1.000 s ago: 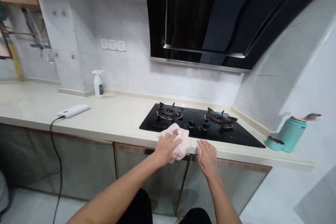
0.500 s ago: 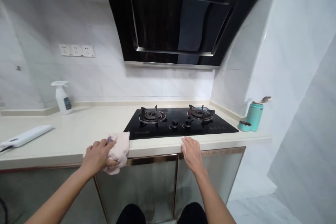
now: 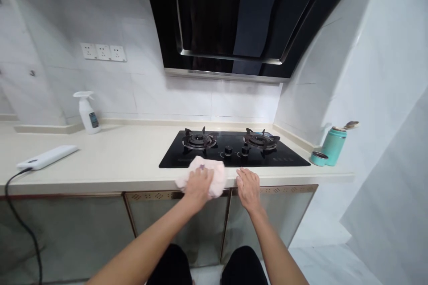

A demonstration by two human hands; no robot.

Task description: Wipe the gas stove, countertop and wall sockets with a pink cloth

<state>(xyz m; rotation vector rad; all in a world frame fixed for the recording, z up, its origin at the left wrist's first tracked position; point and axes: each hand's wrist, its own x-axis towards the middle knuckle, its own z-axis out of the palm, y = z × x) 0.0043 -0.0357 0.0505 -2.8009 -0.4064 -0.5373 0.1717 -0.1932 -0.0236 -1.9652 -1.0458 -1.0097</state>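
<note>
My left hand (image 3: 199,185) presses a pale pink cloth (image 3: 218,173) against the counter's front edge. Part of the cloth overlaps the front rim of the black gas stove (image 3: 174,160), and its lower end hangs over the edge. Just to the right, my right hand (image 3: 248,187) rests on the counter edge with its fingers laid flat over the top, holding nothing. The white countertop (image 3: 127,156) runs under both hands. Two burners and two black knobs (image 3: 228,151) sit on the stove beyond them.
A black range hood (image 3: 227,18) overhangs the stove. On the left are a white spray bottle (image 3: 87,115) and a white device (image 3: 47,157) with a black cord (image 3: 20,220). A teal flask (image 3: 334,146) and its small teal cup (image 3: 318,158) stand at the right end.
My left hand has slid the cloth rightward along the counter edge, from the stove's left corner to its front middle. My right hand stays on the edge. The view has shifted slightly.
</note>
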